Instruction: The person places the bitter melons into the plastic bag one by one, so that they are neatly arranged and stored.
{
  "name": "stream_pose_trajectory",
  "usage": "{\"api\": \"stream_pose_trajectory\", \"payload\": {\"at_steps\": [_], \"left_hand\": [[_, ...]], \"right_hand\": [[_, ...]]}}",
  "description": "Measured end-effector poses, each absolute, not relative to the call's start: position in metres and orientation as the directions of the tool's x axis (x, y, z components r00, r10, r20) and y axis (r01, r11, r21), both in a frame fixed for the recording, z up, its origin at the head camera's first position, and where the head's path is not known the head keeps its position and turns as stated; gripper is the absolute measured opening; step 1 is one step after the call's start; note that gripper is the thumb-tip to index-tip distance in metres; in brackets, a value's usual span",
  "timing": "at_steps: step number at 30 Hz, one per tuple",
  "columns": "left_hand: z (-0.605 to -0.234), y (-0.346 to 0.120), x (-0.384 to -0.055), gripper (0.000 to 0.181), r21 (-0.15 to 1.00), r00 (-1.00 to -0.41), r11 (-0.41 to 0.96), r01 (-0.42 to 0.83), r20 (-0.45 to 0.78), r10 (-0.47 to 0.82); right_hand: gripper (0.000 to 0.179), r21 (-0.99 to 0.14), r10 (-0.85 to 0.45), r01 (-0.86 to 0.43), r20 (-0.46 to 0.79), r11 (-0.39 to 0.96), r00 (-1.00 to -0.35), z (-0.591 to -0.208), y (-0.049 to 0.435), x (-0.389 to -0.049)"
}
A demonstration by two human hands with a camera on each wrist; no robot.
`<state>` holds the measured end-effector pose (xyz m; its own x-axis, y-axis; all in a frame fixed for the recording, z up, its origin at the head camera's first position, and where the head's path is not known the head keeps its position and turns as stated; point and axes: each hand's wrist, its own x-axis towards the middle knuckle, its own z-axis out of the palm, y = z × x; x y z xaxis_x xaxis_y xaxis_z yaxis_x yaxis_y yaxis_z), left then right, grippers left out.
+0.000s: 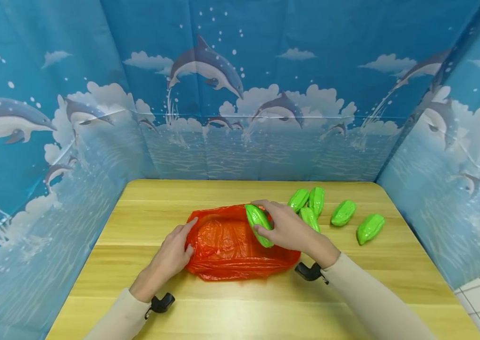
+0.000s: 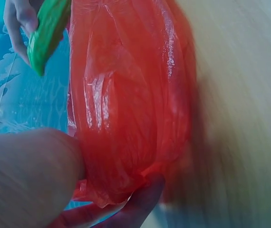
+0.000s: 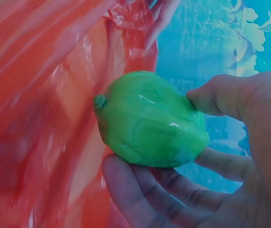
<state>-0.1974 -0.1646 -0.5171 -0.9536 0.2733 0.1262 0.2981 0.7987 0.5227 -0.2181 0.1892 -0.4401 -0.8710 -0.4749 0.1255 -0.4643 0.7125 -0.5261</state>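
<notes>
A red plastic bag (image 1: 223, 241) lies on the table with its mouth spread wide. At its left side my left hand (image 1: 171, 250) grips the bag's edge; in the left wrist view the film (image 2: 126, 95) runs between thumb and fingers. My right hand (image 1: 286, 226) holds a green ridged star fruit (image 1: 257, 224) over the right part of the opening. Seen from the right wrist, the thumb and curled fingers clasp the fruit (image 3: 150, 118), its stem end pointing toward the red film.
Behind and right of my right hand lie more star fruits: a close group (image 1: 316, 200) partly hidden by the hand, one apart (image 1: 343, 213) and another (image 1: 370, 228) farther right. The wooden table (image 1: 138, 217) meets a dolphin-printed curtain (image 1: 265, 151) at the back and sides.
</notes>
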Motion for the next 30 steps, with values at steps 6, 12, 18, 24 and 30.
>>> {"api": "stream_pose_trajectory", "payload": {"at_steps": [6,12,18,24,30], "left_hand": [[-0.515,-0.163,-0.197,0.079,0.527,-0.952,0.795,0.302,0.123,0.28],[-0.513,-0.161,-0.198,0.075,0.529,-0.947,0.787,0.318,0.133,0.293],[-0.512,-0.16,-0.199,0.072,0.525,-0.944,0.787,0.325,0.132,0.302],[-0.511,-0.161,-0.201,0.071,0.53,-0.946,0.785,0.321,0.134,0.296],[-0.512,-0.16,-0.201,0.07,0.519,-0.939,0.785,0.34,0.146,0.31]], "right_hand": [[0.064,-0.554,-0.498,-0.429,0.029,0.714,-0.866,-0.44,0.161,-0.231],[0.062,-0.594,-0.516,-0.387,-0.056,0.705,-0.855,-0.44,0.136,-0.243],[0.062,-0.643,-0.547,-0.337,-0.154,0.688,-0.823,-0.447,0.112,-0.253],[0.063,-0.692,-0.54,-0.247,-0.241,0.678,-0.806,-0.454,0.09,-0.263],[0.063,-0.728,-0.519,-0.16,-0.299,0.667,-0.801,-0.46,0.074,-0.263]]}}
